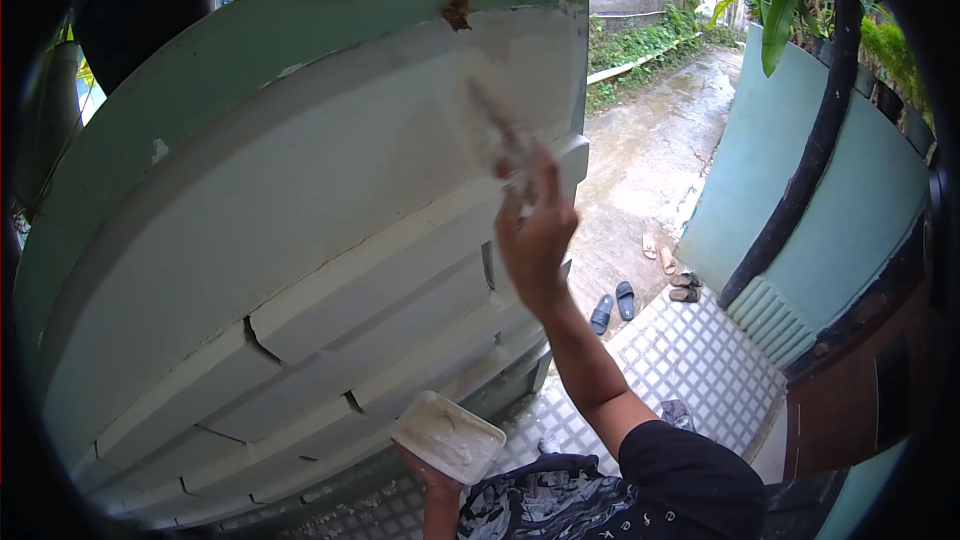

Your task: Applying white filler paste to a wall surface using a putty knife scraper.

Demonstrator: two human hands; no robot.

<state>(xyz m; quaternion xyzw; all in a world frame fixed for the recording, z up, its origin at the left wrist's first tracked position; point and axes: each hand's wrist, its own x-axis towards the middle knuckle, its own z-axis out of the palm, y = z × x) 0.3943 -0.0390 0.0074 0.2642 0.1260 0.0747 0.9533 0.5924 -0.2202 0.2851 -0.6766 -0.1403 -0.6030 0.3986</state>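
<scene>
Left hand (428, 468) cups a likely light, white rectangular plastic tub (458, 437), best held beneath; right hand (537, 240) clasps a blurred slender tool (506, 130).

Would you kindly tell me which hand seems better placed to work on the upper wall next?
Probably the right hand: it is raised before the upper wall, holding a narrow tool, blurred here. The left hand is lower, occupied with the pale rectangular container.
</scene>
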